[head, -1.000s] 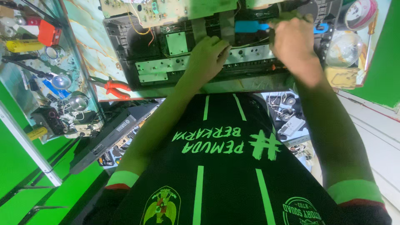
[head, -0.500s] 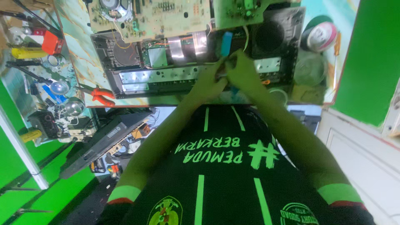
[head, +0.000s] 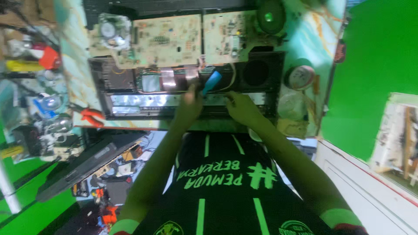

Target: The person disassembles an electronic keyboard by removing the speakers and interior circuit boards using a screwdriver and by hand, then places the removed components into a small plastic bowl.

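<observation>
The left hand (head: 188, 106) rests on the front edge of an opened black device casing (head: 113, 80) lying on the bench (head: 72, 65), its grip closed around a blue-handled tool (head: 212, 82) that rises tilted from the fingers over the casing's middle. The right hand (head: 241, 106) lies just beside it on the same edge, fingers curled down onto the silvery strip (head: 139, 101) along the casing's front; whether that grip has hold of anything I cannot tell through the blur. Two pale circuit boards (head: 174, 41) sit side by side along the casing's far side, with a round speaker (head: 270, 17) at the right end. Red-handled pliers (head: 89, 116) lie on the bench left of the casing. A round tape roll (head: 300, 77) sits to the right of the casing, and a small yellowish flat packet (head: 292, 128) lies near the bench's right front corner
</observation>
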